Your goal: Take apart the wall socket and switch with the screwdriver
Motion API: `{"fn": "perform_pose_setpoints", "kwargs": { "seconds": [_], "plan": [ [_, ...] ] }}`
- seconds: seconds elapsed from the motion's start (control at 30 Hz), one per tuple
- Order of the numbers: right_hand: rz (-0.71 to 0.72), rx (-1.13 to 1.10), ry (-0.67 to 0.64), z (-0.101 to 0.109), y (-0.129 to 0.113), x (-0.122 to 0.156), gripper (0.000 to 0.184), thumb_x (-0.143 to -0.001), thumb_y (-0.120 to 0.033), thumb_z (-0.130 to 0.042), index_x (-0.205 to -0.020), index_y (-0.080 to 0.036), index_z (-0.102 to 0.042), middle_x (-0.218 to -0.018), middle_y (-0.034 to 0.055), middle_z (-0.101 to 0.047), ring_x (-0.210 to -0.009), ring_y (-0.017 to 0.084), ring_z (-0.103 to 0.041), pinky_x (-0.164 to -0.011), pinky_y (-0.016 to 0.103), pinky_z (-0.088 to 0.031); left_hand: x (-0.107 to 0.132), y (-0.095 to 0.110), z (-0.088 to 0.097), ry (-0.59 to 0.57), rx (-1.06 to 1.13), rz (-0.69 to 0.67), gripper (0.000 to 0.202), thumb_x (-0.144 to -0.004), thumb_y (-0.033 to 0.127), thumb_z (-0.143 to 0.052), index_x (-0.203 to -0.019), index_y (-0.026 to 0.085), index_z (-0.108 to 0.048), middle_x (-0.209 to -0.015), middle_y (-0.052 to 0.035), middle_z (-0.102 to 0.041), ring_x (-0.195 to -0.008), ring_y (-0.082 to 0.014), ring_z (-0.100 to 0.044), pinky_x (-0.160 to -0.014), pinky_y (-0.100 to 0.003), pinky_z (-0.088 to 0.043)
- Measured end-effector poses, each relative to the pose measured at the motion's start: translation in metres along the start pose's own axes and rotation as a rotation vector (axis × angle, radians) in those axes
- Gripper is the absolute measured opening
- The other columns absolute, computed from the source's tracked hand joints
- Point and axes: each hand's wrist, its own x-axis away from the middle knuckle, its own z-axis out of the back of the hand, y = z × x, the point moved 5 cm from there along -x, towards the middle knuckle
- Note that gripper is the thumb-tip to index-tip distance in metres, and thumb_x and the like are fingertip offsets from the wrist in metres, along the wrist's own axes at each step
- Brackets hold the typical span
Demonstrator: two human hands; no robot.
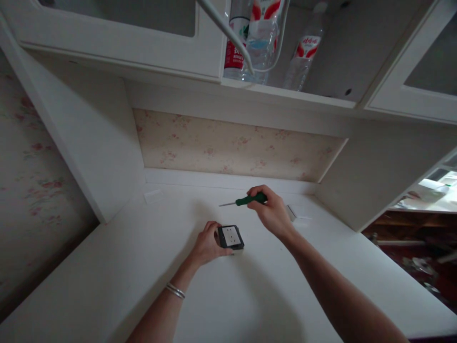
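My left hand grips the left side of a small wall socket with a white face and dark frame, resting on the white desk. A silver bracelet circles that wrist. My right hand is closed round the green handle of a screwdriver, held just above and behind the socket. The metal shaft points left, level with the desk, and its tip is clear of the socket.
A small white piece lies on the desk behind my right hand, and a clear flat piece lies at the back left. White cabinet walls close both sides. Plastic bottles stand on the shelf overhead. Cluttered floor shows at right.
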Motion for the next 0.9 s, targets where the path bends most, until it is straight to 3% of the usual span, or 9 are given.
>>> {"fn": "perform_pose_setpoints", "kwargs": {
  "seconds": [0.13, 0.27, 0.33, 0.43, 0.53, 0.73, 0.8, 0.9],
  "plan": [
    [-0.108, -0.136, 0.252, 0.019, 0.056, 0.028, 0.018, -0.068, -0.026, -0.059, -0.085, -0.020, -0.055, -0.101, 0.0061, -0.065, -0.090, 0.021, -0.059, -0.082, 0.036, -0.044, 0.000, -0.003, 0.002, 0.064, -0.026, 0.011, 0.072, -0.049, 0.032, -0.084, -0.112, 0.020, -0.053, -0.110, -0.0064, -0.057, -0.095, -0.0223, -0.057, -0.083, -0.033, -0.046],
    [-0.252, -0.140, 0.364, 0.015, 0.120, 0.076, 0.024, -0.069, -0.034, -0.064, -0.089, -0.020, -0.058, -0.105, 0.0088, -0.066, -0.095, 0.024, -0.061, -0.087, 0.041, -0.044, -0.001, -0.009, 0.004, 0.094, 0.003, 0.077, 0.077, -0.050, 0.033, -0.084, -0.119, 0.020, -0.052, -0.110, -0.0073, -0.059, -0.100, -0.0246, -0.055, -0.087, -0.036, -0.044],
    [-0.300, -0.136, 0.338, 0.007, 0.145, 0.100, 0.026, -0.071, -0.037, -0.063, -0.091, -0.020, -0.057, -0.108, 0.0101, -0.066, -0.095, 0.024, -0.062, -0.086, 0.041, -0.046, -0.001, -0.008, 0.006, 0.106, 0.048, 0.093, 0.076, -0.052, 0.030, -0.083, -0.121, 0.020, -0.052, -0.112, -0.0069, -0.059, -0.102, -0.0238, -0.055, -0.088, -0.035, -0.044],
    [-0.321, -0.092, 0.193, -0.008, 0.167, 0.129, 0.025, -0.073, -0.040, -0.062, -0.090, -0.022, -0.056, -0.112, 0.0093, -0.066, -0.097, 0.025, -0.063, -0.086, 0.041, -0.046, 0.000, -0.003, 0.010, 0.103, 0.124, 0.095, 0.074, -0.054, 0.026, -0.081, -0.122, 0.020, -0.051, -0.114, -0.0057, -0.060, -0.102, -0.0218, -0.055, -0.088, -0.033, -0.043],
    [-0.317, -0.025, 0.042, -0.021, 0.169, 0.146, 0.024, -0.073, -0.036, -0.062, -0.094, -0.025, -0.059, -0.115, 0.0075, -0.065, -0.097, 0.027, -0.064, -0.085, 0.042, -0.048, 0.000, 0.000, 0.012, 0.087, 0.189, 0.113, 0.076, -0.057, 0.025, -0.079, -0.126, 0.021, -0.048, -0.114, -0.0049, -0.060, -0.100, -0.0206, -0.055, -0.084, -0.031, -0.045],
    [-0.219, 0.149, -0.151, -0.032, 0.140, 0.149, 0.020, -0.078, -0.033, -0.056, -0.098, -0.028, -0.060, -0.103, 0.0041, -0.067, -0.089, 0.026, -0.064, -0.078, 0.041, -0.049, 0.002, 0.006, 0.012, 0.052, 0.314, 0.127, 0.077, -0.059, 0.023, -0.078, -0.128, 0.018, -0.047, -0.118, -0.0087, -0.061, -0.105, -0.0224, -0.055, -0.085, -0.033, -0.044],
    [-0.182, 0.132, -0.132, -0.032, 0.132, 0.142, 0.017, -0.082, -0.036, -0.053, -0.093, -0.026, -0.061, -0.106, 0.0057, -0.065, -0.094, 0.026, -0.063, -0.083, 0.039, -0.048, 0.003, 0.008, 0.011, 0.042, 0.354, 0.131, 0.078, -0.058, 0.024, -0.079, -0.129, 0.017, -0.047, -0.119, -0.0097, -0.060, -0.105, -0.0228, -0.055, -0.084, -0.033, -0.045],
    [-0.216, 0.047, 0.010, -0.032, 0.130, 0.124, 0.024, -0.086, -0.041, -0.048, -0.090, -0.022, -0.063, -0.101, 0.0088, -0.066, -0.094, 0.025, -0.062, -0.086, 0.038, -0.047, 0.005, 0.009, 0.009, 0.025, 0.412, 0.137, 0.083, -0.058, 0.028, -0.080, -0.132, 0.017, -0.044, -0.120, -0.0109, -0.059, -0.098, -0.0214, -0.057, -0.080, -0.032, -0.048]
  ]
}}
